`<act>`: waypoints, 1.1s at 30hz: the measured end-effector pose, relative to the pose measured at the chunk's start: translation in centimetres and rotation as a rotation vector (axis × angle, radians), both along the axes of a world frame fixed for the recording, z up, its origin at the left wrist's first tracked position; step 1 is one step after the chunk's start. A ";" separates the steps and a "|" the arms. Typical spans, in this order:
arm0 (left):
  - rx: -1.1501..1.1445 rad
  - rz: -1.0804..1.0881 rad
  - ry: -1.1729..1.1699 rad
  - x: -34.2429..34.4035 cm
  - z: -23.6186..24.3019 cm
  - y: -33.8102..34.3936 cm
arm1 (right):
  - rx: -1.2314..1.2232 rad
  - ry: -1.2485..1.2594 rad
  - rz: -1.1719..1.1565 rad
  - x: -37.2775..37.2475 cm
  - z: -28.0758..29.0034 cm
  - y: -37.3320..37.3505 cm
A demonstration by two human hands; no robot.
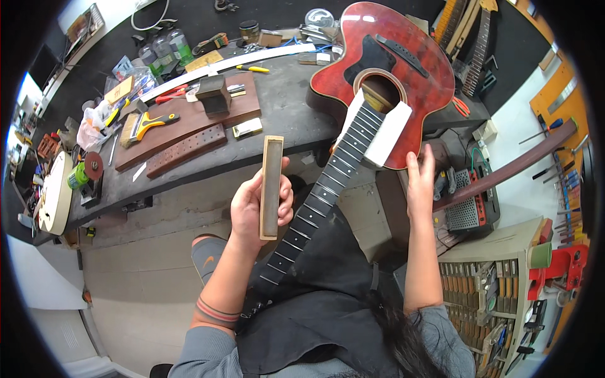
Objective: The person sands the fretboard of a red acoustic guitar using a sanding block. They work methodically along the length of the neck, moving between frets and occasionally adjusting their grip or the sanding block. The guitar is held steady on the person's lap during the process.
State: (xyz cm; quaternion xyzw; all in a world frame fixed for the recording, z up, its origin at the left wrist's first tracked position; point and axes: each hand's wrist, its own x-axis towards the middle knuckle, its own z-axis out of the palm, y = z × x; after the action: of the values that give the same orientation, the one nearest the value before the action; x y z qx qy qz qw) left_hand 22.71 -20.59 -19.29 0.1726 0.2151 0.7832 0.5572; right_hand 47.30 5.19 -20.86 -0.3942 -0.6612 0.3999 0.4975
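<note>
"While that dark tabletop [287,101] takes up the far side of the room, what's the biggest thing on it?"

"The red guitar [419,97], over at the right end. Its body lies face up, and the neck slants down toward the person's lap."

"And along the neck?"

"A black fretboard [318,201] with bright frets and pale dots. Where it meets the body, white sheeting [389,135] covers the top on both sides, close to the soundhole."

"What's the broad brown piece further left?"

"A flat wooden board [189,128], lying on the tabletop. A long white strip [227,64] runs behind it."

"How are the hands?"

"The left hand [249,208] is wrapped around a pale-edged bar [271,189] with a grey-brown face, holding it nearly upright just left of the fretboard. The right hand [419,186] is spread, fingers straight, by the guitar's lower edge; I can't tell from here whether the fingertips touch it."

"Anything smaller?"

"A drilled wooden bar [187,150] lies along the board's near edge. On the board are a yellow-and-black paintbrush [151,126] and a dark block [214,94]. A little box [247,128] sits just beside the board, and a slim yellow-handled tool [253,68] lies behind it."
</note>
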 end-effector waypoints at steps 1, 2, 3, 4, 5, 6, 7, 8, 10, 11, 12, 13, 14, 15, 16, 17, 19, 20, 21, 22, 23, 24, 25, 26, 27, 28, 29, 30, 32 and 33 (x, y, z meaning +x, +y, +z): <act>-0.003 0.046 0.023 0.2 0.3 -0.1 | 0.022 0.076 -0.002 -0.2 1.3 -1.7; -0.008 0.087 0.050 0.3 0.6 -0.2 | 0.232 -0.079 -0.113 -0.7 2.9 -3.6; 0.011 0.109 0.069 0.2 0.7 -0.2 | 0.302 -0.073 -0.051 -1.7 4.7 -6.0; 0.006 0.146 0.082 0.2 0.8 -0.4 | 0.371 -0.065 0.007 -3.0 6.3 -8.3; 0.001 0.183 0.095 0.3 0.9 -0.5 | 0.556 -0.173 0.074 -4.1 7.7 -10.0; 0.003 0.213 0.102 0.3 1.1 -0.5 | 0.745 -0.291 0.134 -5.2 8.7 -11.5; -0.008 0.259 0.153 0.1 1.1 -0.7 | 0.662 -0.232 0.280 -6.8 8.8 -13.0; -0.019 0.310 0.204 -0.1 0.9 -1.0 | 0.578 -0.172 0.429 -8.6 8.8 -14.5; -0.025 0.412 0.297 0.1 0.8 -1.0 | 0.203 -0.096 0.677 -11.2 8.6 -17.1; -0.025 0.470 0.346 0.4 0.9 -0.8 | 0.084 -0.078 0.717 -12.1 8.6 -17.9; -0.034 0.533 0.400 0.5 1.0 -1.0 | -0.043 -0.052 0.763 -12.9 8.4 -18.5; -0.028 0.583 0.437 0.2 0.5 -1.4 | -0.007 -0.067 0.757 -13.6 8.1 -18.6; -0.029 0.610 0.463 0.1 0.3 -1.6 | -0.044 -0.034 0.771 -14.0 7.7 -18.8; -0.030 0.636 0.489 0.0 0.1 -1.8 | -0.082 -0.002 0.783 -14.4 7.4 -19.0; -0.031 0.660 0.515 -0.1 -0.1 -2.0 | -0.120 0.031 0.793 -14.7 7.2 -19.1; -0.037 0.693 0.543 -0.3 -0.3 -2.1 | -0.136 0.044 0.802 -14.9 7.0 -19.1; -0.081 0.775 0.632 -0.2 -0.1 -1.9 | -0.167 0.069 0.817 -15.2 6.8 -19.0; -0.104 0.810 0.676 -0.1 0.0 -1.8 | -0.191 0.088 0.815 -15.2 6.7 -19.1; -0.109 0.800 0.700 0.1 0.3 -1.8 | -0.215 0.107 0.812 -15.3 6.5 -19.0; -0.100 0.784 0.676 0.1 0.3 -1.7 | -0.238 0.125 0.808 -15.2 6.5 -18.9; -0.096 0.775 0.660 0.0 0.2 -1.8 | -0.260 0.105 0.819 -15.3 6.5 -18.8; -0.092 0.765 0.643 0.0 0.2 -1.9 | -0.281 0.084 0.830 -15.3 6.5 -18.6; -0.081 0.767 0.619 0.2 0.4 -2.0 | -0.303 0.062 0.841 -15.3 6.5 -18.4; -0.086 0.771 0.614 0.1 0.5 -2.0 | -0.313 0.056 0.841 -15.5 6.6 -18.3; -0.091 0.774 0.609 0.2 0.5 -2.1 | -0.323 0.049 0.841 -15.5 6.7 -18.3; -0.097 0.779 0.603 0.2 0.5 -2.1 | -0.333 0.042 0.842 -15.6 6.7 -18.2; -0.101 0.776 0.605 0.3 0.7 -2.1 | -0.360 0.044 0.864 -15.7 6.7 -18.0; -0.106 0.775 0.607 0.4 0.8 -2.2 | -0.387 0.046 0.887 -15.7 6.7 -17.7; -0.111 0.768 0.595 0.5 1.1 -2.2 | -0.417 0.046 0.898 -15.8 6.7 -17.4; -0.110 0.763 0.580 0.5 1.2 -2.2 | -0.420 0.045 0.886 -15.9 6.8 -17.4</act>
State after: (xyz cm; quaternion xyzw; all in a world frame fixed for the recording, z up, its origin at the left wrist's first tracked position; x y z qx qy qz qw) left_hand 23.17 -22.74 -18.08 0.2631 0.4509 0.8387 0.1555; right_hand 31.35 -12.16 -14.08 -0.1580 -0.6595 0.7063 0.2031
